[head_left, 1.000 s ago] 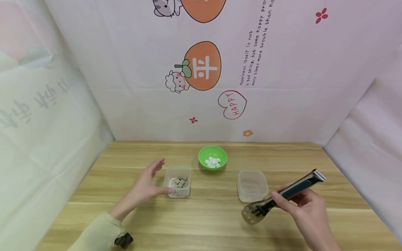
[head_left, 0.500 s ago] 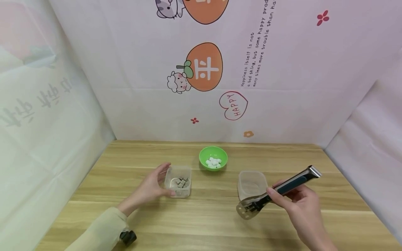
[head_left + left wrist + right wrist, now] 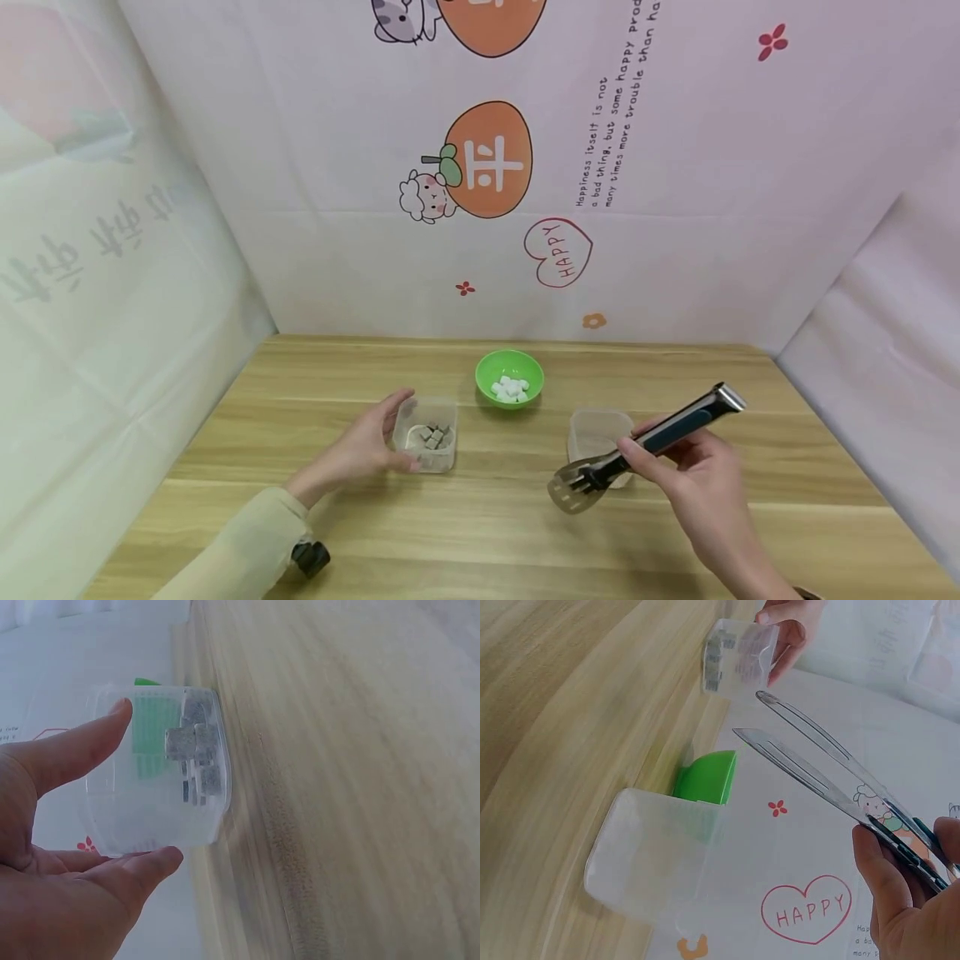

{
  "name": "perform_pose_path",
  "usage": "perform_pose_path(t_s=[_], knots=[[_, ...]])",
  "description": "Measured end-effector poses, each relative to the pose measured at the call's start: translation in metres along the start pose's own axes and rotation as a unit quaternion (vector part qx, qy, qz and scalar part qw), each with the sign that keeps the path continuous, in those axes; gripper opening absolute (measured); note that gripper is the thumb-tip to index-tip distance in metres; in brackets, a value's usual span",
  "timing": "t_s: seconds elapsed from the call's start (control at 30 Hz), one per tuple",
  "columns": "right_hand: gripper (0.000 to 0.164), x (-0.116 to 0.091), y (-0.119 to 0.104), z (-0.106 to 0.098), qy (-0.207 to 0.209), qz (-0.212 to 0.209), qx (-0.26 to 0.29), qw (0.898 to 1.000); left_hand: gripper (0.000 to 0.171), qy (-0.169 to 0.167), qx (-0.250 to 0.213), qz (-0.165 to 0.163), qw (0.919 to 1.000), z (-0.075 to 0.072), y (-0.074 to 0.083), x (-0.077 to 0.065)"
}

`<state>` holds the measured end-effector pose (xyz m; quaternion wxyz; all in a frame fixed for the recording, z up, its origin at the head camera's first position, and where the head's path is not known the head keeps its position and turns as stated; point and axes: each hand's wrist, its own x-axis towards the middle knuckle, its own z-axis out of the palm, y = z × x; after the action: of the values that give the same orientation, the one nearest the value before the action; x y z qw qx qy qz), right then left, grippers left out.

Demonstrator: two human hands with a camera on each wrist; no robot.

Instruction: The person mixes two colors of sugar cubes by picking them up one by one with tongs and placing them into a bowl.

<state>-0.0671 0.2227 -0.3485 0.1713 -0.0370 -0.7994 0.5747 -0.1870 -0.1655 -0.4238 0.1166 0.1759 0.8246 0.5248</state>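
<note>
My left hand [image 3: 360, 446] holds a clear plastic container [image 3: 435, 410] at the left, thumb on the near side and fingers on the far side. Several grey cubes [image 3: 433, 435] lie at the bottom of it, seen through the wall in the left wrist view. My right hand [image 3: 708, 483] grips food tongs [image 3: 678, 427] by their dark handles, above the table on the right. Their slotted metal heads point down and left. Between the tong tips [image 3: 747, 735] there is a gap with nothing in it in the right wrist view.
A second clear plastic container [image 3: 588, 429], with nothing seen inside, stands behind the tongs and is partly covered by them. At the back middle sits a green bowl [image 3: 495, 369] with several white pieces [image 3: 512, 389]. A printed cloth [image 3: 337, 208] rises behind the wooden table [image 3: 465, 533].
My left hand has moved right and closed around the container with the cubes. My right hand has carried the tongs left, in front of the other container.
</note>
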Motion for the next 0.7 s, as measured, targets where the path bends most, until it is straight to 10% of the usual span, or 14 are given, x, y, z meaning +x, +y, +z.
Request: perform_pose_path(t_s=[0.7], knots=[[0.024, 0.017, -0.010, 0.022, -0.019, -0.053, 0.011, 0.998, 0.109, -0.015, -0.039, 0.011, 0.9991, 0.013, -0.006, 0.006]])
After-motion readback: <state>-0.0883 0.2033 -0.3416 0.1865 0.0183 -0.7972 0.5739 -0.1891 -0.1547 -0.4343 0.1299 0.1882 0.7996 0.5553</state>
